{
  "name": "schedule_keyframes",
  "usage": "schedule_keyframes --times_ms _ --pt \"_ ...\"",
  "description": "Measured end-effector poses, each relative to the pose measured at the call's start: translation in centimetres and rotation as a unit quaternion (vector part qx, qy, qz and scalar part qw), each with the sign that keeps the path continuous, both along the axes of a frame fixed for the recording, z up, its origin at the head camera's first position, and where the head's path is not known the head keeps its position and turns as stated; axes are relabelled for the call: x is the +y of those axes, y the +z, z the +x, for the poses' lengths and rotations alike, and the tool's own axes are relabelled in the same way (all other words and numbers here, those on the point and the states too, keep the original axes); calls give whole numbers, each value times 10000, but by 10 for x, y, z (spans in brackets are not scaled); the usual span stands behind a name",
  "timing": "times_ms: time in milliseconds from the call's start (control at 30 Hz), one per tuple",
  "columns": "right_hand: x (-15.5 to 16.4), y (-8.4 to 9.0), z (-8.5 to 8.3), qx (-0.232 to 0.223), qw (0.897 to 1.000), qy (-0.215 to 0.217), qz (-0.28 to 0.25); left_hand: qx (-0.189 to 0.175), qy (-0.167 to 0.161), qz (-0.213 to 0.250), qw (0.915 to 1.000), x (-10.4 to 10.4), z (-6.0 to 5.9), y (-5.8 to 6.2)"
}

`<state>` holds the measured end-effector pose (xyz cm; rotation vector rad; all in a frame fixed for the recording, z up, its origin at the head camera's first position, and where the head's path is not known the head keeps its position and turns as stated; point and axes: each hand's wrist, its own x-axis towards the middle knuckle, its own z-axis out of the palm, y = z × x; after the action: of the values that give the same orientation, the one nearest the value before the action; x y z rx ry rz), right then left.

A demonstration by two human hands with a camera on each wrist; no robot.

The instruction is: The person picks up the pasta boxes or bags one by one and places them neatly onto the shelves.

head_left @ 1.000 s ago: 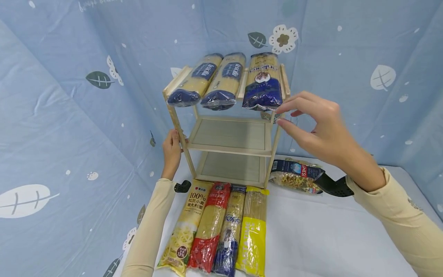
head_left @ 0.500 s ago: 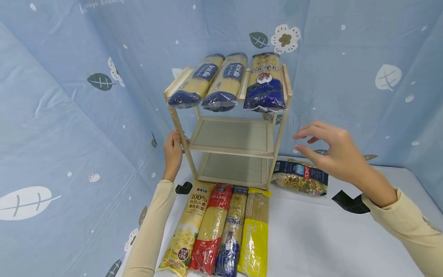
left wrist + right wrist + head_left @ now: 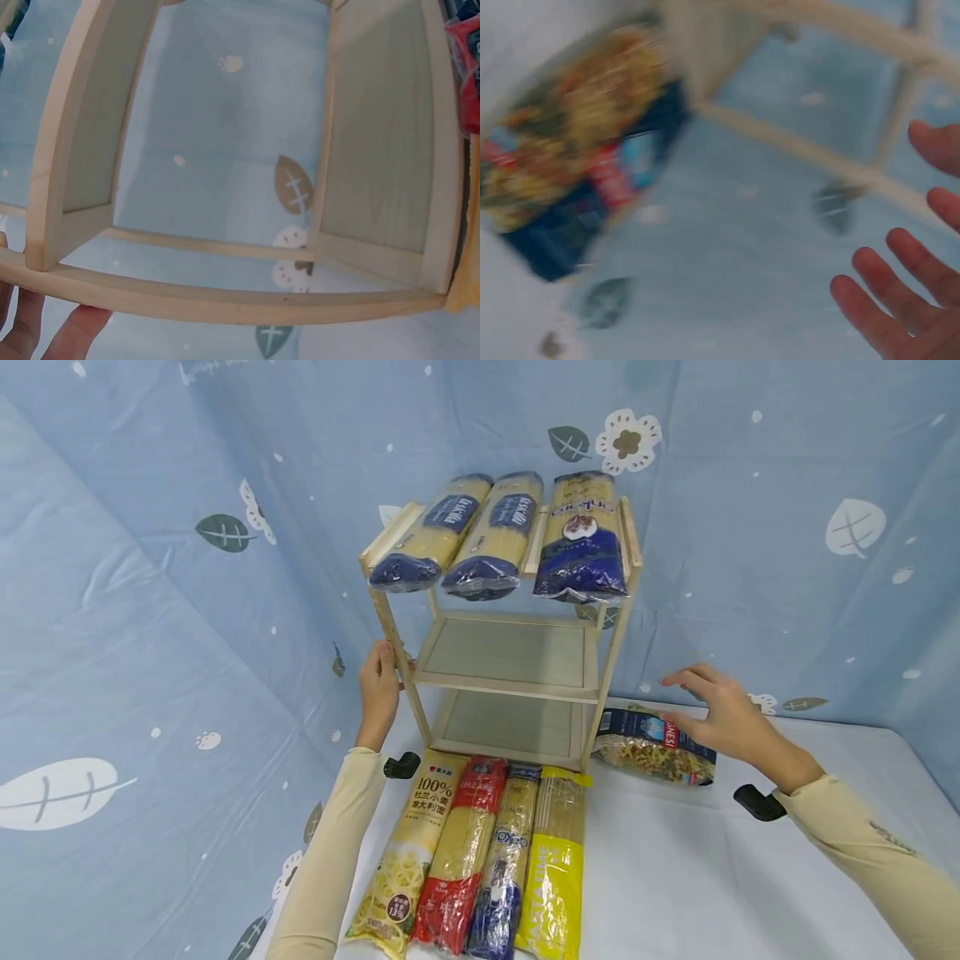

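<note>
Head view: the left hand curls around the front left post of the wooden rack, which stands on the table against the blue cloth. The right hand, fingers spread and holding nothing, hovers just above the dark pasta bag lying on the table beside the rack's right leg.

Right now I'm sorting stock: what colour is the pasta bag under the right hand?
The pasta bag is dark blue with a red label; head view shows it best.
</note>
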<state>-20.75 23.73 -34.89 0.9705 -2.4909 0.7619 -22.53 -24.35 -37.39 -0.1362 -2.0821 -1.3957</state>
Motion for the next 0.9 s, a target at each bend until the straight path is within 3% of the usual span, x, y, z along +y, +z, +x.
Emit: schedule_keyframes --times_ms 267,433,600,733,900 --pt "25 -61 -34 -1009 9900 -484 864 23 -9 -1 10000 -1 0 0" --pt "30 -88 -49 -1580 9766 -362 1415 77 -130 48 9999 -2 0 1" --pt "34 -114 -51 -1935 9626 -305 1872 19 -113 29 9999 -1 0 1" --pt "39 -126 -45 -2028 9560 -245 2107 -78 -31 -59 9999 1 0 1" --pt "39 -124 -41 -1969 9510 -188 2375 -21 -4 -47 10000 -1 0 0"
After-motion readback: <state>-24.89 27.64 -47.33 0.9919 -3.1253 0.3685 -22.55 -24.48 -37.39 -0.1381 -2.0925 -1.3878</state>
